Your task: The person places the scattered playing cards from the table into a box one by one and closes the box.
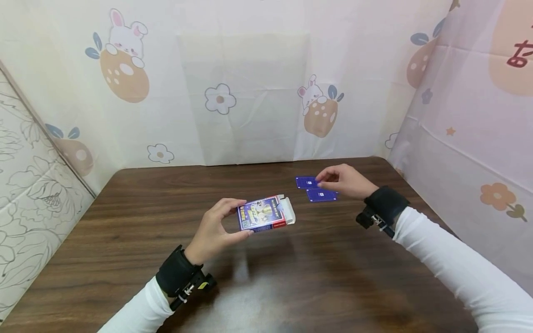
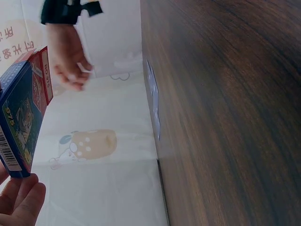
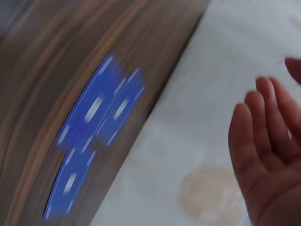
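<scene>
My left hand (image 1: 215, 230) grips a small colourful card box (image 1: 261, 213) by its left end, thumb on the near edge and fingers on the far edge. The white end flap (image 1: 290, 211) stands open on the right. In the left wrist view the box (image 2: 24, 113) shows a dark blue side with a barcode. Above the table at the right hovers my right hand (image 1: 349, 181), fingers loosely bent and nothing between them. Beneath it lie blue cards (image 1: 322, 195). The right wrist view shows three blue cards (image 3: 91, 110) side by side, slightly blurred.
The brown wooden table (image 1: 137, 222) carries the cards near its far right part. A printed cloth (image 1: 258, 92) hangs along the far edge, and another cloth panel (image 1: 462, 152) closes off the right side. Black bands with small cameras (image 1: 179, 273) sit on both wrists.
</scene>
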{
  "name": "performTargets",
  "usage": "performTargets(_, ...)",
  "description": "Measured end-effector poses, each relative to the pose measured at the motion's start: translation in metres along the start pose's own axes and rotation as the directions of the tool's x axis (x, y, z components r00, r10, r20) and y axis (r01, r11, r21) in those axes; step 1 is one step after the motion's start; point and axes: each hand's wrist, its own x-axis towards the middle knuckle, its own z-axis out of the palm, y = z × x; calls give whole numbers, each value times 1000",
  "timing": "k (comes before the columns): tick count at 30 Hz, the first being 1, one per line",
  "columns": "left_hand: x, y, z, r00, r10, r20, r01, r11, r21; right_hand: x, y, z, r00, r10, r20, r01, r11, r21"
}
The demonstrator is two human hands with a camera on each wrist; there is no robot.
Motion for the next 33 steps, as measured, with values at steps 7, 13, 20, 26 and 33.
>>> performTargets(7,2,-3,-1,1000,7,-1,-7,1000,2,16,78,-9,994,-4,110,21,987,-161)
performTargets(13,4,-5,0,1000,-16,11,16,1000,-11,25,133,-22,992,88,90,-69,978,-199)
performTargets(20,7,-6,-1,1000,-25,8,25,999,-25,35,171,-27,980,156,123,-120,958,-259)
performTargets(26,8,-6,0,999,-38,20,39,999,-18,41,187,-23,982,109,151,-67,962,-264)
performTargets(33,8,-8,4,998,-53,27,54,998,-13,35,188,-19,987,97,129,-50,944,-327)
